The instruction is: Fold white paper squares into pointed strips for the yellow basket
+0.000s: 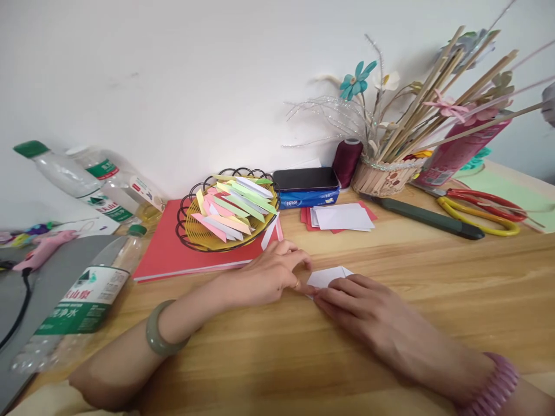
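Observation:
A small sheet of white paper (pixel 323 277) lies on the wooden table in front of me, with a folded flap at its top right corner. My right hand (pixel 368 312) lies over its lower right part, fingers together and pressing it down. From the left, my left hand (pixel 273 271) reaches in with bent fingers, and a fingertip or thumb pinches the paper's left corner beside the right fingertips. Part of the sheet is hidden under the hands. Behind them sits a stack of white and red paper pieces (pixel 342 217).
A yellow basket (pixel 186 231) of folded coloured strips stands on a red paper pad (pixel 160 248). Behind are a phone (pixel 306 178) on a blue pack and a thread spool (pixel 347 162). A cutter (pixel 429 216) and scissors (pixel 481 216) lie right. Plastic bottles (pixel 84 300) and a glue gun (pixel 45 249) are left.

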A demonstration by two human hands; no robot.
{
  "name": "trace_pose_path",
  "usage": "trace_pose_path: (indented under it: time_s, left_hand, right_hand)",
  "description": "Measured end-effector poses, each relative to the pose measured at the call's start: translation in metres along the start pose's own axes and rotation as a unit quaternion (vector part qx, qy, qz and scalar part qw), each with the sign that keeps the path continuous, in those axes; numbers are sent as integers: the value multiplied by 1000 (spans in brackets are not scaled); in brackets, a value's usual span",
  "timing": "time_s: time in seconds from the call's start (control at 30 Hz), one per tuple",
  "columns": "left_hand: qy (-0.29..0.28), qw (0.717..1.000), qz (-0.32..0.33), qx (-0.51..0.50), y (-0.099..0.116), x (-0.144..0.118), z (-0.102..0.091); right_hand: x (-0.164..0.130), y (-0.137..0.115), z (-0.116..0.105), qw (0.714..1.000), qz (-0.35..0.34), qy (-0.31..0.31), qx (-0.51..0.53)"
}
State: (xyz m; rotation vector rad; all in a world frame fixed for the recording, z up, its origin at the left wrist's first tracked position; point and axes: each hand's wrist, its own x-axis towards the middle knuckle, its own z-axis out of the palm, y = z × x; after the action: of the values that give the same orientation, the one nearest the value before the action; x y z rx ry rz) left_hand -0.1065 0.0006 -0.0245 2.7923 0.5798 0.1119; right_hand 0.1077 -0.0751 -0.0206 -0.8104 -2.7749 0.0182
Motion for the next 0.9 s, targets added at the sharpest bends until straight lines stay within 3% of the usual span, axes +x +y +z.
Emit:
trace_pose_path:
  time_s: [0.17, 0.27, 0.37, 0.47, 0.57, 0.67, 0.73, 0.9]
  left_hand:
    - [4, 1000, 6, 12, 0, -1, 1]
    - [4, 1000, 7, 13, -2, 0, 3]
    - [7, 1000, 10, 11, -3, 0, 4]
    - [15, 1000, 12, 17, -4, 0, 7]
    - [27, 999, 12, 23, -4, 0, 10]
    - [49, 998, 27, 34, -4, 0, 12]
    - [66, 996, 40, 40, -3, 0, 12]
    - [84, 994, 49, 47, 1, -1, 9]
  right_hand:
    - [5, 1, -6, 996, -58, -61, -9]
    - [7, 4, -10, 997, -6, -67, 38]
    - [6, 2, -6, 998, 25, -48, 36]
    - [2, -1, -2, 999, -6, -33, -35]
    - [-5, 5, -6, 1000, 11, -20, 3]
    - [-22, 18, -13, 991, 101, 80, 25]
    - [-37, 24, -14, 986, 122, 115, 7]
    - [-59, 26, -14, 988, 114, 96, -31]
